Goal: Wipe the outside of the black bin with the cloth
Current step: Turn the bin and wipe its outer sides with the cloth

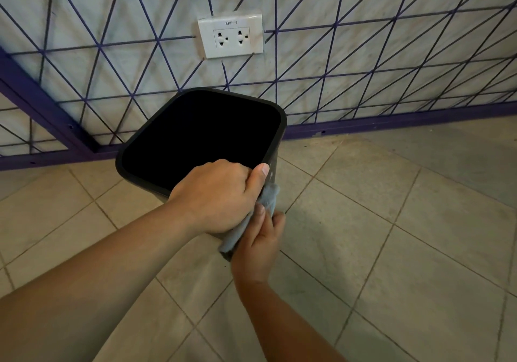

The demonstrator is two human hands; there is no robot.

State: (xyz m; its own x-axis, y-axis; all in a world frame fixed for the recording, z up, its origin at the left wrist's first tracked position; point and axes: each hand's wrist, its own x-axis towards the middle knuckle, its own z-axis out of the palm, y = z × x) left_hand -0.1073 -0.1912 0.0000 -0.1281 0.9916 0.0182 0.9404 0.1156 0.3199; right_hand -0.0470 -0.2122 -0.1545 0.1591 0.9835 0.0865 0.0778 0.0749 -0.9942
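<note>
black bin [156, 126]: interior dark, contents unclear | left hand [218, 194] grips rim | right hand [258, 245] presses cloth [268, 196]

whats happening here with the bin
A person is cleaning a black plastic bin that stands on a beige tiled floor near a wall with a white double socket. The left hand grips the bin's near rim, thumb along the corner, steadying it. The right hand holds a grey-blue cloth against the bin's outer side, below that corner. How much of the outside is wiped cannot be told from this view.
</note>
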